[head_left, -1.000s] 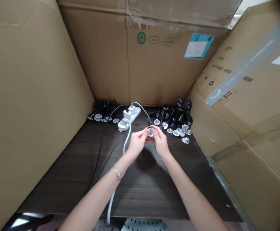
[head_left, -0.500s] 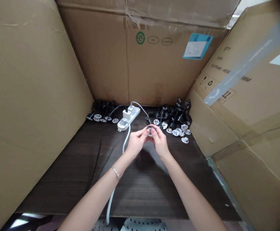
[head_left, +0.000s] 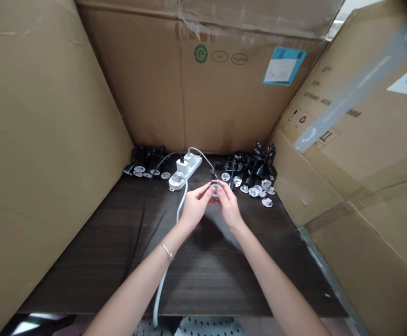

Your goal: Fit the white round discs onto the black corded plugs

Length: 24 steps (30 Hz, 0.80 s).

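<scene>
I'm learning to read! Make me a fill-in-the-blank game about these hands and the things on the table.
1. The small round part is held by ____ hands, the left hand and the right hand.
2. The bangle is on the ____ wrist.
3. The power strip is the colour ____.
4. The big brown boxes around the dark table are made of ____.

Missing words: two, left, white, cardboard.

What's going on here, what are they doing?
A person holds a small round white part between their left hand and right hand, above a dark wooden table. Beyond it sit a white power strip and black fittings with white discs, all walled in by cardboard boxes.
</scene>
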Tool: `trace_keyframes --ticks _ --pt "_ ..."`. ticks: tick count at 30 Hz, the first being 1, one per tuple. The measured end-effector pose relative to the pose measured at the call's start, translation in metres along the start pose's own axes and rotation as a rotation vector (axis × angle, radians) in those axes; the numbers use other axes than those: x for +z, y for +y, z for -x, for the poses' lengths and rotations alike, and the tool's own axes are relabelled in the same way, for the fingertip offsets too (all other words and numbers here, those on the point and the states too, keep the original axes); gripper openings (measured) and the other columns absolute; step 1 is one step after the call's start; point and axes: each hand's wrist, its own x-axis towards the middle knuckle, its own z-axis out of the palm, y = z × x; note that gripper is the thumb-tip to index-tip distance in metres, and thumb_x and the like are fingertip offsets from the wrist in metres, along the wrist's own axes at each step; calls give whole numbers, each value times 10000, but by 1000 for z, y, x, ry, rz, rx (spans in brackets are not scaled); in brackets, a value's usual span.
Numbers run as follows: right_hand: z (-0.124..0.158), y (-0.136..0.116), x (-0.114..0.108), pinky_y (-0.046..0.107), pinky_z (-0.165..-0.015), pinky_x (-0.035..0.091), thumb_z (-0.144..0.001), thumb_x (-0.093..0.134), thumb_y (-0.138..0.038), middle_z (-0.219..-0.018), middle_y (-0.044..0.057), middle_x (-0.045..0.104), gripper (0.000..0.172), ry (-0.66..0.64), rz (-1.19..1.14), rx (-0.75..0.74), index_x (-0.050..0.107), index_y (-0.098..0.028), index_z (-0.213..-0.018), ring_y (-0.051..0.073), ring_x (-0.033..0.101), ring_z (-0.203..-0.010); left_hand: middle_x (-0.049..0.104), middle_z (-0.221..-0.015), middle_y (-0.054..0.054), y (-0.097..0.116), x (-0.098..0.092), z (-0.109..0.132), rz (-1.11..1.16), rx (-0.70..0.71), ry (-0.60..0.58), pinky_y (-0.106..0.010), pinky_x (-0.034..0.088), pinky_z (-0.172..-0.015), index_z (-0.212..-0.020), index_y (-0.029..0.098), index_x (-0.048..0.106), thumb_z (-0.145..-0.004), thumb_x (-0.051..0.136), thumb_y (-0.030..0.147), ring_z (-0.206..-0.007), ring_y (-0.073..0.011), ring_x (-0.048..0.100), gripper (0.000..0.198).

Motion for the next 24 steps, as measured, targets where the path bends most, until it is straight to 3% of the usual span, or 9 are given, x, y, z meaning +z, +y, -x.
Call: trace_keyframes --ticks 9,17,24 --pt "2 2 2 248 -507 490 -768 561 -406 -831 5 591 260 78 45 4 554 -218 -947 119 560 -580 705 -785 -71 2 2 3 -69 13 5 -232 475 -499 -1037 103 660 -765 568 392 -554 -129 581 407" --pt "-1 0 -4 222 -593 477 -761 570 -370 -831 -5 586 295 2 -73 68 558 -222 -1016 102 550 -651 664 -1051 -97 1 -3 0 -66 63 -94 -285 518 -749 -1125 121 600 -756 590 316 -889 -210 635 418" --pt "-2 2 -7 236 -603 487 -741 605 -357 -936 18 585 296 28 -8 34 571 -223 -1003 121 555 -704 647 -1084 -112 1 -3 0 -29 31 -122 -311 512 -777 -1142 119 584 -751 597 325 -932 -231 623 442"
